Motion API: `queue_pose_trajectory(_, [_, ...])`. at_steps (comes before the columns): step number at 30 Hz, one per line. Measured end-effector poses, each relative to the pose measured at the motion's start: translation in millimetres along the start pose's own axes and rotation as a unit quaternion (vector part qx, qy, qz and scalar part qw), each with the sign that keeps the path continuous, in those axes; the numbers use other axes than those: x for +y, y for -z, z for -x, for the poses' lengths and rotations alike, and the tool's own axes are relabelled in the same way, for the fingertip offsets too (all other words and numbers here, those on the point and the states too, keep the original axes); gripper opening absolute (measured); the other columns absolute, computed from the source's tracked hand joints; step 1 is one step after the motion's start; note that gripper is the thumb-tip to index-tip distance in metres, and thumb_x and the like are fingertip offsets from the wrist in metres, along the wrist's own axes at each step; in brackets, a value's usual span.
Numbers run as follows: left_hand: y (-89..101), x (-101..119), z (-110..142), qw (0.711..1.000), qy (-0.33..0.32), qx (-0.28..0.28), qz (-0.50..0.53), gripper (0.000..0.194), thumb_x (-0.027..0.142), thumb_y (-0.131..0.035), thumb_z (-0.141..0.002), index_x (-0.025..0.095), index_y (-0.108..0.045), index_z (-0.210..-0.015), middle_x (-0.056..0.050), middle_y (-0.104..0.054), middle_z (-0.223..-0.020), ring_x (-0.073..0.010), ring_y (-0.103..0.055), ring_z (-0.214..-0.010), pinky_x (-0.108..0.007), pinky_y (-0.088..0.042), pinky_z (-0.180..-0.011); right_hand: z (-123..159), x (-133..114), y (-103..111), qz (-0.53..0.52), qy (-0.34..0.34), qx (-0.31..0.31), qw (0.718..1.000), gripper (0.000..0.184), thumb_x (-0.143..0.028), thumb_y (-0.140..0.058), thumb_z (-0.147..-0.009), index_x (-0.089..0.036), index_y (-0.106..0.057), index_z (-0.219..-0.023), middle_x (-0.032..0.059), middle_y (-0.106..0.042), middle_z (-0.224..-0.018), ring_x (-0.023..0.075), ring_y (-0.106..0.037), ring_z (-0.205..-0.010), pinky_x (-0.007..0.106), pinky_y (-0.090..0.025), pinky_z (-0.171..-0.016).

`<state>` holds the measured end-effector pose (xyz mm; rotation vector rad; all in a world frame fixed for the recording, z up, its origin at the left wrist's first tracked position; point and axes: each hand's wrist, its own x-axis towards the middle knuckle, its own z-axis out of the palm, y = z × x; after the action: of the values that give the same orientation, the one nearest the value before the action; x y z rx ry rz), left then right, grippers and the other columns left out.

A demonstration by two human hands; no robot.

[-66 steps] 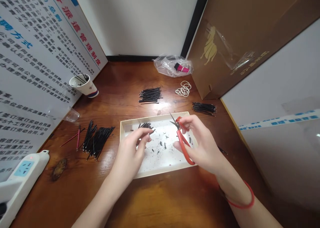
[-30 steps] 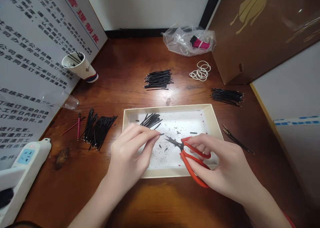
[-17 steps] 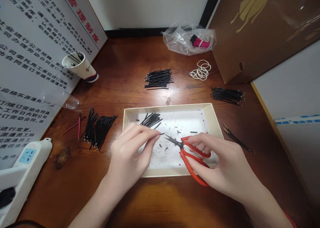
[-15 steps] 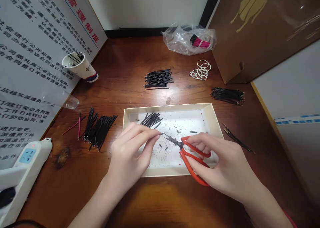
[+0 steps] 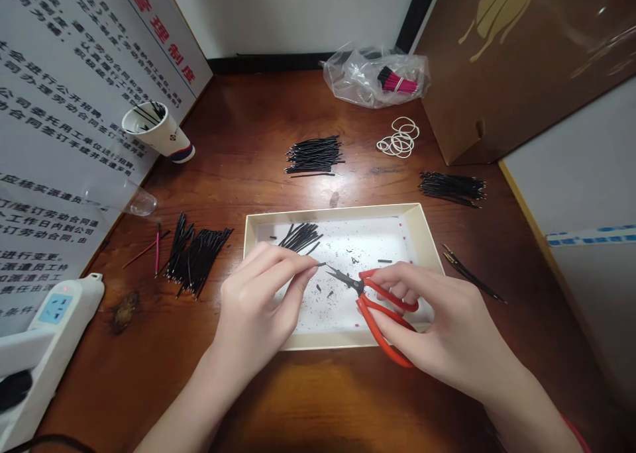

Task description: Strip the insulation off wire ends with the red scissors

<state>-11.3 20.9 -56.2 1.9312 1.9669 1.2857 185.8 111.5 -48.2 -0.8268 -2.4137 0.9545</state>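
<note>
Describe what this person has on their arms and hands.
Both arms are bare, with no sleeves. The left hand and right hand show no gloves or rings. A thin red band shows at the frame's bottom edge on the right arm.

Wooden bench point(image 5: 258, 118): shallow cream tray point(image 5: 330, 210) at centre. Behind it, black wire bundle point(image 5: 314, 155), rubber bands point(image 5: 398, 142), plastic bag point(image 5: 348, 75). Left of it, loose black wires point(image 5: 199, 257), paper cup point(image 5: 158, 133). Right of it, second black wire bundle point(image 5: 451, 189).

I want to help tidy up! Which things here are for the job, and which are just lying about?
For the job:
left hand
right hand
wire
scissors
tray

Just lying about:
power strip
box
clear cup
</note>
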Motion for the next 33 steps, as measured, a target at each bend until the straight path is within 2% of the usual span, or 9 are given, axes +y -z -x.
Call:
queue_pose_trajectory(8, [0.3,-0.9,-1.1,1.000,-0.009,-0.009,-0.009,0.015,0.001,-0.064,-0.086,0.015,-0.068,-0.089,-0.002,-0.068,-0.076,-0.0135,-0.059,-0.070,-0.027,-0.050,-0.065,0.3,2.0,-0.2,0.007,0.000,-0.007,1.000,0.009,-0.015,-0.060,-0.084,-0.021,-0.058,-0.090,-0.0030,-0.064,-0.070,0.0086,-0.049,-0.053,0.021,-0.045,-0.050])
queue_pose_trajectory(17, [2.5,-3.1,-0.7,0.999,-0.022,-0.032,-0.020,0.020,-0.001,-0.059,-0.088,0.017,-0.067,-0.091,-0.002,-0.069,-0.079,-0.0136,-0.062,-0.073,-0.027,-0.051,-0.066,-1.0,0.4,2.3,-0.033,-0.020,-0.019,0.999,0.009,-0.014,-0.062,-0.083,-0.021,-0.060,-0.088,-0.0052,-0.056,-0.064,0.0082,-0.046,-0.052,0.020,-0.042,-0.048])
queue_pose_trajectory(25, [3.4,-2.9,-1.1,0.999,-0.023,-0.034,-0.015,0.019,-0.001,-0.060,-0.089,0.016,-0.067,-0.090,-0.002,-0.069,-0.080,-0.0135,-0.063,-0.074,-0.026,-0.052,-0.067,-2.6,-2.3,7.3,-0.073,-0.063,-0.050,0.994,0.007,-0.014,-0.061,-0.081,-0.022,-0.061,-0.081,-0.0060,-0.050,-0.059,0.0089,-0.043,-0.052,0.020,-0.040,-0.048])
queue_pose_trajectory(33, [3.7,-2.7,-0.6,0.999,-0.019,-0.040,-0.004,0.020,-0.001,-0.060,-0.089,0.018,-0.067,-0.090,-0.002,-0.069,-0.080,-0.0140,-0.063,-0.075,-0.027,-0.052,-0.067,-5.2,-2.8,11.0,-0.115,-0.111,-0.090,0.983,0.004,-0.019,-0.061,-0.082,-0.021,-0.062,-0.078,-0.0036,-0.055,-0.058,0.0097,-0.045,-0.051,0.021,-0.041,-0.047])
